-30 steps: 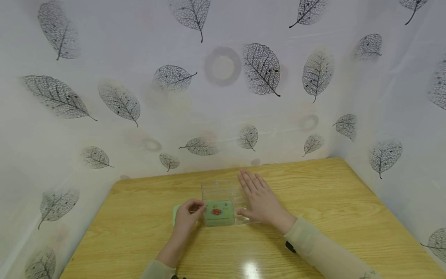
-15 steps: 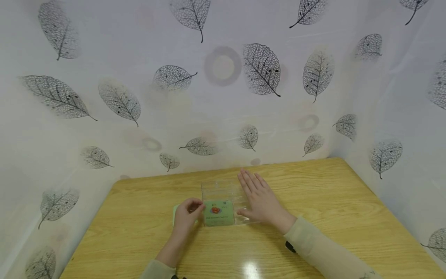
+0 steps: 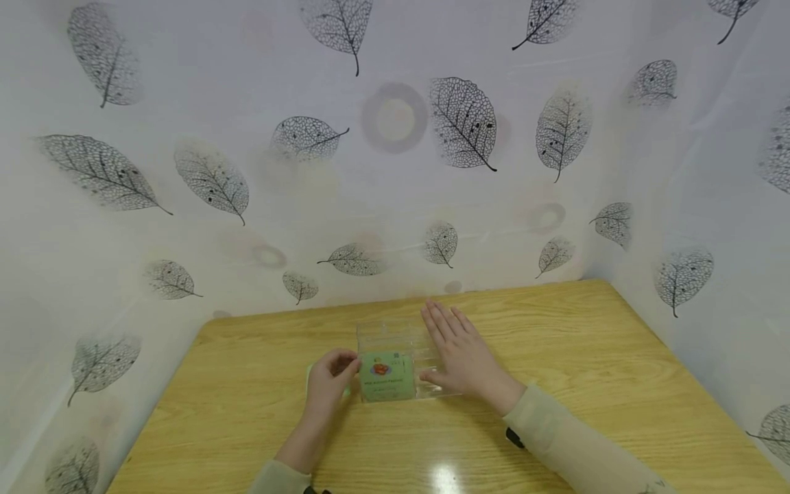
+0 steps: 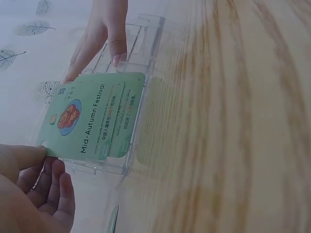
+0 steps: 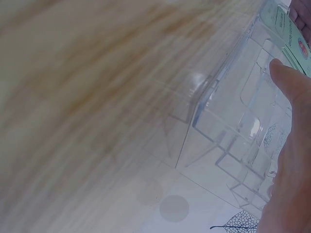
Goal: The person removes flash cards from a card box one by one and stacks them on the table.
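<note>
In the left wrist view, my left hand (image 4: 36,189) pinches the edge of a green card (image 4: 73,121) printed "Mid-Autumn Festival" with a picture of food on a blue plate. Beneath it another green card (image 4: 130,116) lies in one side of a clear plastic case (image 4: 153,46). In the head view the held card (image 3: 384,376) sits slightly askew over that side. My right hand (image 3: 465,357) rests flat on the case's other side, fingers straight and thumb spread toward the cards. Clear dividers (image 5: 226,160) show beside it in the right wrist view.
Another green piece (image 3: 309,377) lies on the wooden table (image 3: 247,384), mostly hidden behind my left hand; its thin edge (image 4: 114,221) shows in the left wrist view. White leaf-printed sheeting (image 3: 395,192) stands behind the table and along its sides.
My left hand has shifted slightly left, drawing the top card left and tilting it out of line with the case. My right hand has stayed in place.
</note>
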The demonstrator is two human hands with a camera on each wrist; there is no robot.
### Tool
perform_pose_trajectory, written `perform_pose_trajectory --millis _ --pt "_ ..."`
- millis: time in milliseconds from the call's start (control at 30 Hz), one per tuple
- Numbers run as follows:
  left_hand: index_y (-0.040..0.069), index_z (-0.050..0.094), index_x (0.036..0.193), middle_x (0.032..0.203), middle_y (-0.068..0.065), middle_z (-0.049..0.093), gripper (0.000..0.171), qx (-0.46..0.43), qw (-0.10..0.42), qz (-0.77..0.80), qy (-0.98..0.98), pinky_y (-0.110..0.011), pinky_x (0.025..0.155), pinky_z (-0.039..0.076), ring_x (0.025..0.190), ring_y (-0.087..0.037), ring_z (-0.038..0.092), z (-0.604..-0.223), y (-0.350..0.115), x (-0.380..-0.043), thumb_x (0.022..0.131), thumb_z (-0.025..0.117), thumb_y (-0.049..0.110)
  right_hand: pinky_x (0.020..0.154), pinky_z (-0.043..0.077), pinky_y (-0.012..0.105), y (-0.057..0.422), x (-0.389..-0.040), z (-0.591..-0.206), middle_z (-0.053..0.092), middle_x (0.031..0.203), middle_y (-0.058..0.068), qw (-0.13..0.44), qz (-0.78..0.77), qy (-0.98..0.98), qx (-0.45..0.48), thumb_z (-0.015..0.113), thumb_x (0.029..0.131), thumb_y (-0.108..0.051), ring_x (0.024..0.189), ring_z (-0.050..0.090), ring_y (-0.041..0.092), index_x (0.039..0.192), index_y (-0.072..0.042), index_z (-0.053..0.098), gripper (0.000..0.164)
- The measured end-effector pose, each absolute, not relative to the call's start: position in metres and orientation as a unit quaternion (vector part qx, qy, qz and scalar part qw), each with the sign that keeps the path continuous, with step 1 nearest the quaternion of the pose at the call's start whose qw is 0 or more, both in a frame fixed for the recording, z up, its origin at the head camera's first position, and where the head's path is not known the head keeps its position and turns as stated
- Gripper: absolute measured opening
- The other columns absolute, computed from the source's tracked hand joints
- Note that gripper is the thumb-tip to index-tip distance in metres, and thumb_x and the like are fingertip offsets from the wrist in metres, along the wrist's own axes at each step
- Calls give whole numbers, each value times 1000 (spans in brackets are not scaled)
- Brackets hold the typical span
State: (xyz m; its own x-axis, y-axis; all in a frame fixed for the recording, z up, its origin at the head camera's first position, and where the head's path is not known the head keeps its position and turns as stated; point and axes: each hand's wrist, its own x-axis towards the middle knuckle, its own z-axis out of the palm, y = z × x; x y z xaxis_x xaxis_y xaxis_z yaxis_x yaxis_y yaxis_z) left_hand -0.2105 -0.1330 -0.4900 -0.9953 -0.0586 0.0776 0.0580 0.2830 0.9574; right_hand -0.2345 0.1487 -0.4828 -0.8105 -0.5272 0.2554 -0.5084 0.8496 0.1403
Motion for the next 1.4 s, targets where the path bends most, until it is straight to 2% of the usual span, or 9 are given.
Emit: perform_pose_trajectory --millis 433,733,1400 --pt "-6 72 106 100 -17 76 11 0 69 -597 -800 -14 76 56 84 -3 66 -489 -132 -212 97 73 -1 135 17 52 148 -233 -481 15 177 20 138 -27 -952 273 63 91 -77 165 20 36 168 1 17 119" --pt "-6 71 110 104 -17 75 13 0 59 -613 -788 -14 78 56 86 -6 65 -486 -131 -212 98 72 0 134 20 54 148 -233 -480 18 176 21 144 -28 -951 273 64 90 -76 163 23 38 167 3 20 118" --pt "-9 69 112 107 -19 74 15 4 76 -636 -768 -15 79 58 86 -1 66 -483 -136 -211 98 70 -4 134 18 52 148 -234 -481 13 177 19 143 -33 -951 272 61 91 -79 164 21 37 168 1 16 120"
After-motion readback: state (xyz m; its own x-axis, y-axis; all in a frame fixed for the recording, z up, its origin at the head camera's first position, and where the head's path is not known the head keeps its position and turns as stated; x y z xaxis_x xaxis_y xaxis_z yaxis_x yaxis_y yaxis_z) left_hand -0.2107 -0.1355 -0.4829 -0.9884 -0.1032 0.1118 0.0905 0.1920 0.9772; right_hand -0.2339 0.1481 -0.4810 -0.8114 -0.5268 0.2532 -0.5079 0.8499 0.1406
